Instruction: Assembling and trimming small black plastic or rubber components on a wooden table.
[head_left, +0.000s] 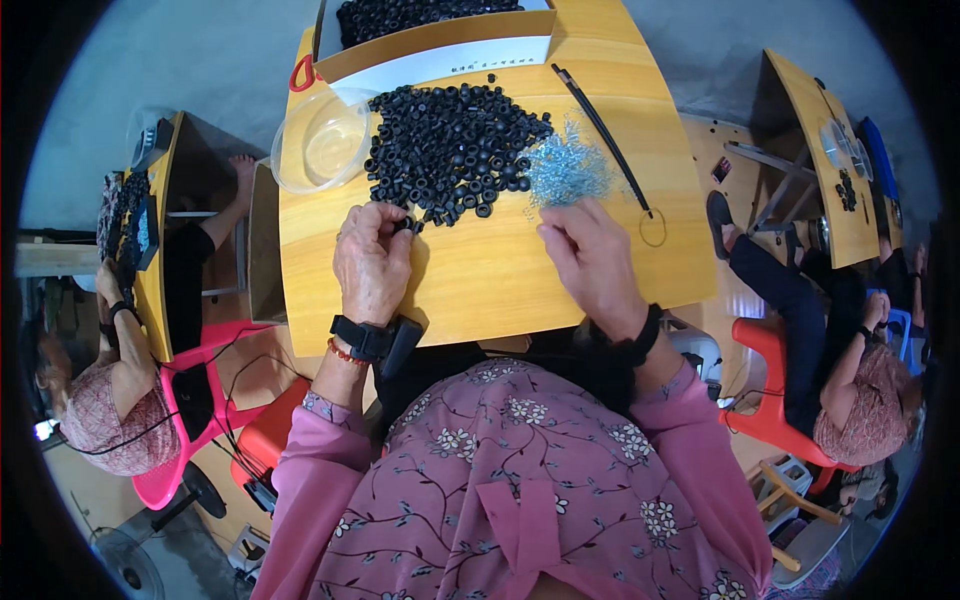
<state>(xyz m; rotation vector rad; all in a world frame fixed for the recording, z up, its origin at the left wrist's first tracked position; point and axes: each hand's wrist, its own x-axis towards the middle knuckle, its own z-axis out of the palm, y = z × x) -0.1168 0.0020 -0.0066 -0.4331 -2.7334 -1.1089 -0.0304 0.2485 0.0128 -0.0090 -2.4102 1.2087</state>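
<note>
My left hand (372, 262) is closed in a pinch on a small black ring-shaped cap (406, 224) at the near edge of a heap of black caps (445, 140). To the right, my right hand (598, 258) has its thumb and fingers pressed together at the near side of a pile of small silvery wire-like pieces (568, 172). Anything between those fingers is too small to make out. Both hands are low over the yellow wooden table (480, 290), with the heap and the pile side by side beyond them.
A transparent round tub (283, 160) stands left of the heap, near red scissor-like handles (300, 72). Behind is a box (440, 65) of black pieces. A dark thin rod (605, 135) with a wire loop lies at right. Other people sit at tables on both sides.
</note>
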